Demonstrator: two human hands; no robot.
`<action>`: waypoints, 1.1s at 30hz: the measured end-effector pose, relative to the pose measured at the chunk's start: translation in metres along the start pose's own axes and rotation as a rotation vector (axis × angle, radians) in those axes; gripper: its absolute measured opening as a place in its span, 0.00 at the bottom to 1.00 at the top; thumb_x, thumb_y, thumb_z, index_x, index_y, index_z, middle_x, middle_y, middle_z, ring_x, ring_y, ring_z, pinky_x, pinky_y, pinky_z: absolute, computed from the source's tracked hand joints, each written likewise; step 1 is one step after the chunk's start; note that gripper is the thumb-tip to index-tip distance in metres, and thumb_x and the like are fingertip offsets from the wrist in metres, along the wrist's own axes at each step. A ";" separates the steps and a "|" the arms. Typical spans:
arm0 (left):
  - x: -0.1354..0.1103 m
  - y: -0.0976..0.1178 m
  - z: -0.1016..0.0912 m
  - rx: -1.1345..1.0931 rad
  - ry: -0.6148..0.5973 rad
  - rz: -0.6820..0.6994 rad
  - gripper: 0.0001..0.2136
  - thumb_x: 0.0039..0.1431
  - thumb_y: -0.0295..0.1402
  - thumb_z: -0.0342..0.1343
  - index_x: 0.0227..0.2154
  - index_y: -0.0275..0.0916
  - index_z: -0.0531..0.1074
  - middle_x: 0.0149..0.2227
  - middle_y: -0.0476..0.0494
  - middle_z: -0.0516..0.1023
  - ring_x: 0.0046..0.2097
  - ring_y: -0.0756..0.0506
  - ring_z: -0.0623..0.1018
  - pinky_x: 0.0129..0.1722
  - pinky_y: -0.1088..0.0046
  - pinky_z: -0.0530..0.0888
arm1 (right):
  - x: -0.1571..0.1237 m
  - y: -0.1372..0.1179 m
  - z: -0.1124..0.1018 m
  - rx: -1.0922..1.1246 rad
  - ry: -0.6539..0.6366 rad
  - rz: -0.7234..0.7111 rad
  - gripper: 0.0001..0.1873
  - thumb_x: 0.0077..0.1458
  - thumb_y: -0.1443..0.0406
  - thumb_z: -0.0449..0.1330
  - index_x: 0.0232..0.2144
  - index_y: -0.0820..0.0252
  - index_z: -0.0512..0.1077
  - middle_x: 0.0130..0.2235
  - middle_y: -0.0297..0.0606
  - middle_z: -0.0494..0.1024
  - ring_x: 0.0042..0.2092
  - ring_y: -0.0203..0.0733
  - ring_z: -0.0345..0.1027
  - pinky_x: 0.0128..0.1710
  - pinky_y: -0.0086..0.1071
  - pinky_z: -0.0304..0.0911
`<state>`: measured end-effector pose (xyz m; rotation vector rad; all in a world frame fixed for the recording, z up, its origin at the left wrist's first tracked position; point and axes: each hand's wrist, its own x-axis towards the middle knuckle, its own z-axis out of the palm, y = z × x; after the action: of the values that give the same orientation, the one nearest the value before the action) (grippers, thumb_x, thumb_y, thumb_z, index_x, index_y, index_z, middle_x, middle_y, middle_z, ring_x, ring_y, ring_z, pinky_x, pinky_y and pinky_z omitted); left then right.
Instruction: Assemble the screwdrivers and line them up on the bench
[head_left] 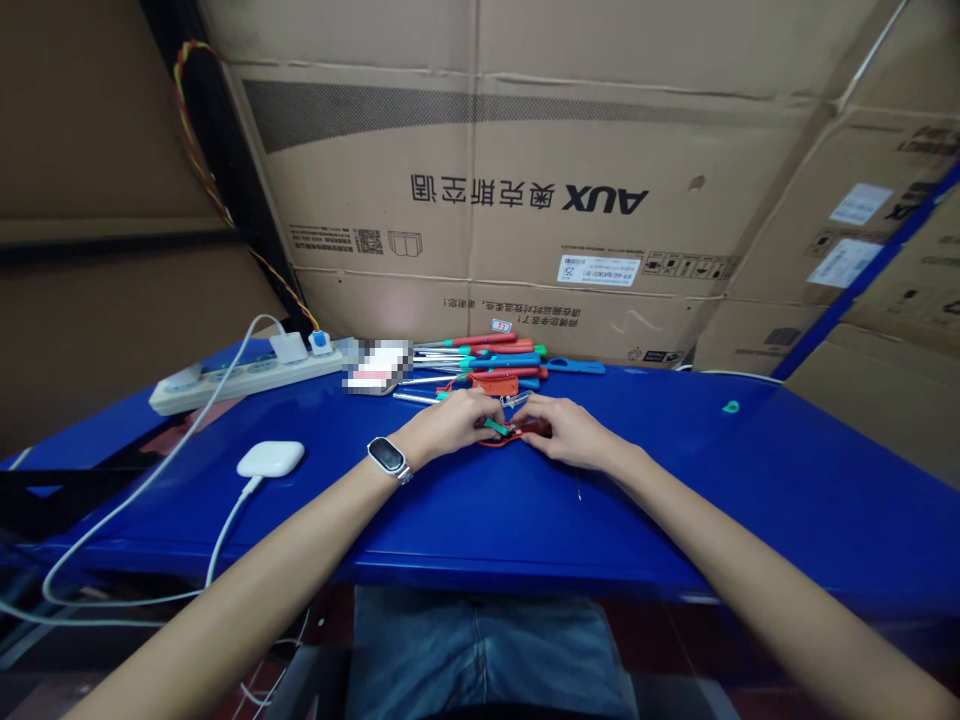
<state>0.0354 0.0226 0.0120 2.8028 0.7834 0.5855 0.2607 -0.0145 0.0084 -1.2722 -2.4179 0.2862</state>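
My left hand [461,420], with a watch on its wrist, is closed on a small green piece [496,428]. Close beside it, my right hand [568,432] is closed on a dark orange-red part [535,428], partly hidden by the fingers. The green piece meets the orange-red part between both hands, just above the blue table. Behind them lies an orange block-like piece [498,384], next to several screwdrivers [491,350] with red, blue and green handles. A thin, short metal piece [579,490] rests on the table below my right hand.
A white power strip [240,380] with plugs stands at the back left. A white charging case [271,459] trails its cable leftwards. A blurred-out phone-like object [377,367] lies beside the tools. A small green ring [730,407] is at the right. Cardboard [480,230] walls the back.
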 end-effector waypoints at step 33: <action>-0.021 0.009 -0.008 -0.304 0.320 -0.080 0.06 0.61 0.32 0.57 0.38 0.38 0.77 0.34 0.47 0.81 0.35 0.48 0.78 0.36 0.73 0.73 | 0.012 -0.029 0.017 0.414 0.367 0.038 0.08 0.51 0.61 0.65 0.33 0.60 0.74 0.32 0.35 0.77 0.31 0.36 0.68 0.32 0.31 0.65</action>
<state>0.0198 0.0046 0.0151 2.4216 0.7800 1.0580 0.2259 -0.0211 0.0059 -1.0741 -1.9042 0.4881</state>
